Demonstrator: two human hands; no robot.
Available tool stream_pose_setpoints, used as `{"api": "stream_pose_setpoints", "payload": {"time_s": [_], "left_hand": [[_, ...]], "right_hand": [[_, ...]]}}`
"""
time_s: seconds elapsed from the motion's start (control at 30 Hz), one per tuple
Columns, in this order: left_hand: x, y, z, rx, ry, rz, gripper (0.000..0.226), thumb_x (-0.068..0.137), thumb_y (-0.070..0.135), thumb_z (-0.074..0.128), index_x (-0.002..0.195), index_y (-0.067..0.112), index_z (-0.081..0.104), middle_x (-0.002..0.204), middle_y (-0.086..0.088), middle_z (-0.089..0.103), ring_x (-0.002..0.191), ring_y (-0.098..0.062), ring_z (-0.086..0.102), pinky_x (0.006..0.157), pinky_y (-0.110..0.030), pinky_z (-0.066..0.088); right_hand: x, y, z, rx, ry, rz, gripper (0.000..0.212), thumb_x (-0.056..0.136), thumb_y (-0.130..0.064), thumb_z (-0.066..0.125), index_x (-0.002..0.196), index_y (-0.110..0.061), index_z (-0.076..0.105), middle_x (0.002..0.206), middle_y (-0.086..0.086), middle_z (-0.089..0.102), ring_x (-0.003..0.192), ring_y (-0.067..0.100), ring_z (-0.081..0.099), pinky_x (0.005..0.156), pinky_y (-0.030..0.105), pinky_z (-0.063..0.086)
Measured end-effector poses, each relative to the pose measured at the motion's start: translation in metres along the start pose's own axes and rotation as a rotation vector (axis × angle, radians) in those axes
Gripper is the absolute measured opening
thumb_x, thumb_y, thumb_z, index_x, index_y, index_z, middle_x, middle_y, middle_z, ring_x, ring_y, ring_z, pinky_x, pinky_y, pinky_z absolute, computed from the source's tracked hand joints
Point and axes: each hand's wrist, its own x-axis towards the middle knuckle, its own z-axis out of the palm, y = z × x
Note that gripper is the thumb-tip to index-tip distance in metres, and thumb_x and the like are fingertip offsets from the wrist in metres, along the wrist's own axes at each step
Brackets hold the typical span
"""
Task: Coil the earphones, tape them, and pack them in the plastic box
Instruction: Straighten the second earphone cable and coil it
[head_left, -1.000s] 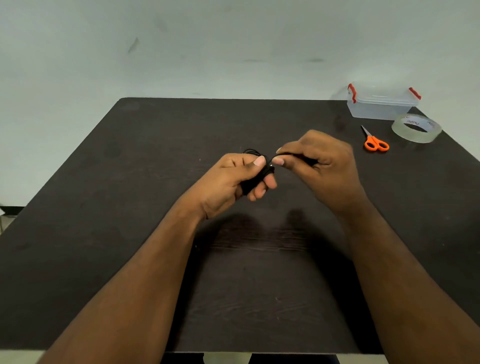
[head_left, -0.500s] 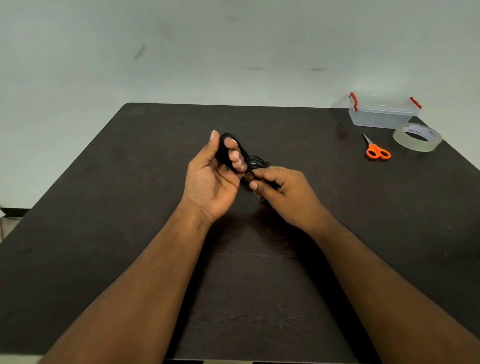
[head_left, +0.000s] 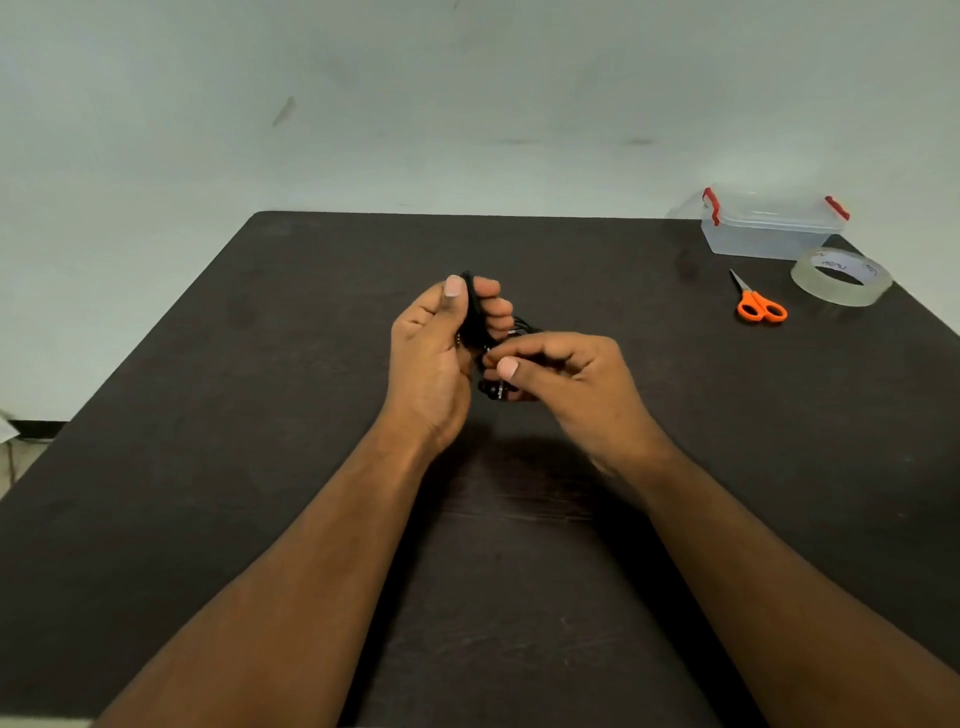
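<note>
Earphones (head_left: 474, 317), black and mostly hidden, sit bunched above the table's (head_left: 260, 467) middle. The left hand (head_left: 436, 353) grips the coil; the right hand (head_left: 566, 384) pinches the loose end, its tip hard to make out.

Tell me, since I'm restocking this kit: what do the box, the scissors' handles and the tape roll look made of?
The box looks like clear, slightly frosted plastic; the table shows through it, and its clips are red. The scissors have glossy orange handles, probably plastic, with thin blades that look like metal. The tape roll looks like transparent, shiny film tape; its inner core appears white and printed.
</note>
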Motion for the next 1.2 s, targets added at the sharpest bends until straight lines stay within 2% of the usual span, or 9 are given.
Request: {"api": "stream_pose_setpoints", "payload": {"time_s": [0.1,0.2,0.4,0.5,0.63,0.83,0.97,1.1,1.2], "left_hand": [[0.003,0.005,-0.001,-0.107,0.090,-0.133,0.035,0.100,0.033,0.043,0.075,0.015,0.058,0.061,0.001,0.054,0.055,-0.010,0.049,0.049,-0.019,0.042],[0.007,0.011,-0.007,-0.353,0.114,-0.217,0.041,0.099,0.036,0.041,0.064,0.016,0.050,0.049,0.004,0.041,0.045,-0.009,0.037,0.046,-0.019,0.034],[0.007,0.007,-0.005,-0.484,0.076,-0.274,0.054,0.097,0.041,0.044,0.048,0.020,0.043,0.041,0.005,0.033,0.039,-0.008,0.029,0.042,-0.019,0.028],[0.004,0.004,-0.001,-0.415,0.084,-0.307,0.058,0.092,0.051,0.049,0.044,0.022,0.038,0.036,0.006,0.032,0.033,-0.007,0.030,0.037,-0.018,0.027],[0.004,0.006,0.000,-0.382,0.106,-0.338,0.057,0.092,0.042,0.055,0.042,0.022,0.034,0.035,0.006,0.031,0.032,-0.007,0.028,0.037,-0.018,0.026],[0.003,0.006,0.002,-0.376,0.131,-0.349,0.056,0.093,0.039,0.055,0.044,0.022,0.035,0.037,0.006,0.031,0.033,-0.006,0.028,0.036,-0.017,0.024],[0.004,0.003,0.004,-0.367,0.156,-0.366,0.053,0.093,0.050,0.051,0.051,0.021,0.036,0.041,0.007,0.034,0.035,-0.004,0.028,0.035,-0.015,0.025],[0.003,0.002,0.005,-0.411,0.120,-0.417,0.046,0.094,0.051,0.046,0.063,0.018,0.048,0.053,0.005,0.050,0.046,-0.005,0.046,0.045,-0.016,0.044],[0.001,0.002,0.005,-0.449,0.092,-0.439,0.038,0.097,0.043,0.047,0.072,0.016,0.057,0.066,0.000,0.064,0.059,-0.008,0.061,0.057,-0.020,0.054]], "right_hand": [[-0.001,-0.001,-0.004,0.133,-0.184,0.114,0.035,0.086,0.012,0.049,0.108,-0.008,0.069,0.111,0.011,0.070,0.111,0.025,0.063,0.092,0.040,0.049],[-0.001,0.000,-0.006,0.167,-0.275,0.116,0.048,0.084,0.023,0.043,0.116,-0.006,0.064,0.111,0.006,0.070,0.114,0.021,0.061,0.097,0.039,0.050],[0.000,0.002,-0.010,-0.462,-0.113,-0.427,0.026,0.075,0.005,0.071,0.100,-0.004,0.073,0.097,-0.009,0.069,0.093,-0.008,0.063,0.087,0.012,0.048],[0.000,0.002,-0.012,-0.537,-0.062,-0.554,0.023,0.074,0.003,0.075,0.096,-0.003,0.074,0.096,-0.009,0.067,0.091,-0.009,0.062,0.083,0.009,0.048],[0.003,0.003,-0.015,-0.538,-0.116,-0.549,0.029,0.077,0.010,0.067,0.102,-0.004,0.073,0.101,-0.005,0.069,0.096,-0.003,0.064,0.087,0.013,0.049],[0.007,0.006,-0.024,-0.756,0.006,-0.689,0.017,0.082,-0.002,0.065,0.096,-0.006,0.075,0.094,0.003,0.074,0.089,0.011,0.066,0.083,0.018,0.050],[0.012,0.005,-0.027,-0.794,0.077,-0.746,0.008,0.081,-0.017,0.072,0.086,-0.015,0.078,0.101,0.008,0.065,0.097,0.019,0.049,0.083,0.023,0.039],[0.013,0.005,-0.025,-0.770,0.002,-0.817,0.008,0.082,-0.018,0.073,0.084,-0.013,0.079,0.105,0.010,0.067,0.102,0.024,0.054,0.087,0.041,0.045],[0.010,0.007,-0.022,-0.666,-0.016,-0.794,0.010,0.081,-0.007,0.073,0.090,-0.005,0.077,0.096,0.007,0.072,0.090,0.020,0.065,0.076,0.041,0.053]]}}
